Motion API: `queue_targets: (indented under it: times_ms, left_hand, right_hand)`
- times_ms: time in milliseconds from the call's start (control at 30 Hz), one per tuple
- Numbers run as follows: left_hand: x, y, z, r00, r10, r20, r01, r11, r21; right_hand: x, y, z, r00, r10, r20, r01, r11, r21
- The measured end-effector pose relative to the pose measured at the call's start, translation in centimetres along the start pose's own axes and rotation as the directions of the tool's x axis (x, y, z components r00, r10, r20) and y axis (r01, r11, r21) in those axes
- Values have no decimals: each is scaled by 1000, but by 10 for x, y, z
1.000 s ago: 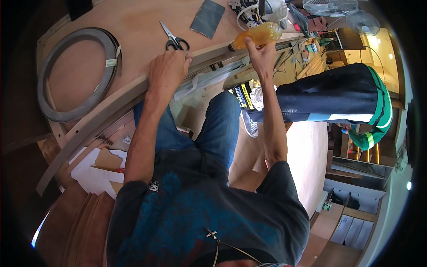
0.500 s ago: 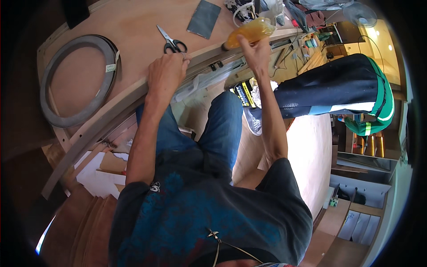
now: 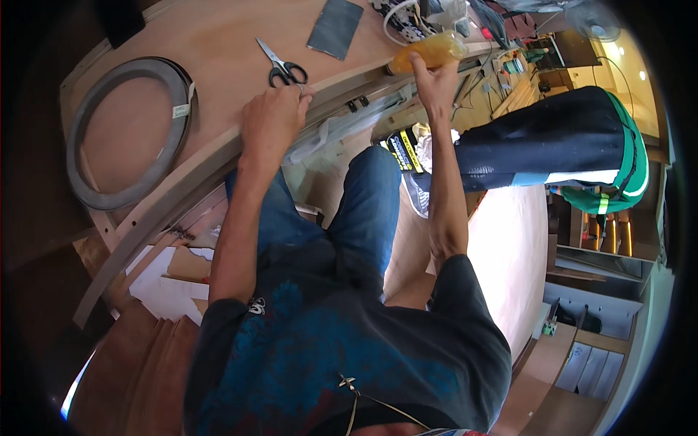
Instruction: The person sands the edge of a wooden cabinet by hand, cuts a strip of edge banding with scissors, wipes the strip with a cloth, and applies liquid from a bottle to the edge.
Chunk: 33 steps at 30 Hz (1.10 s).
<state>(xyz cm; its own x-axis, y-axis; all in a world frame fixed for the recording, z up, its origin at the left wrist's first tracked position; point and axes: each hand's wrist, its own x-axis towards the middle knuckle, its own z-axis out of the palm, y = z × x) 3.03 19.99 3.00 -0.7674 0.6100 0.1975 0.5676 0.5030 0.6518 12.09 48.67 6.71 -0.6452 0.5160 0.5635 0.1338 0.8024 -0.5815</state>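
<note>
My right hand (image 3: 438, 86) is wrapped round a clear plastic bottle of amber-yellow liquid (image 3: 429, 52). The bottle lies tilted along the front edge of the wooden workbench (image 3: 211, 54), its narrow end towards the left. My left hand (image 3: 273, 120) is closed over the same edge, on a long grey-brown edging strip (image 3: 138, 243). That strip follows the edge and hangs off at the lower left. Just beyond my left fingers, black-handled scissors (image 3: 282, 69) lie with their blades pointing away; the fingertips are partly hidden.
A grey coil of edging (image 3: 76, 156) lies on the left of the bench, a dark flat sheet (image 3: 334, 29) at the back. Clear plastic wrap (image 3: 320, 142) sits below the edge. At right, a bending person in dark trousers (image 3: 538, 142) stands beside a black-and-yellow can (image 3: 407, 149).
My right hand and the bottle have moved to the right along the bench edge. The left hand has stayed in place on the strip.
</note>
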Motion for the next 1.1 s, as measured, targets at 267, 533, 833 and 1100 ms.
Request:
queue_targets:
  times_ms: [267, 533, 833, 1100]
  left_hand:
    - [11, 4, 9, 1000, -14, -19, 15, 999, 47]
    - [14, 18, 14, 1000, 1, 19, -2, 998, 69]
    - [15, 18, 15, 998, -32, 46, 29, 997, 71]
    - [13, 20, 14, 1000, -9, -2, 9, 998, 59]
  right_hand:
    - [-26, -53, 19, 996, -15, 90, 5, 994, 112]
    - [-12, -30, 14, 998, -57, 40, 52, 992, 116]
    - [1, -29, 16, 997, -70, 23, 70, 997, 13]
    - [9, -31, 23, 996, -85, 15, 85, 996, -3]
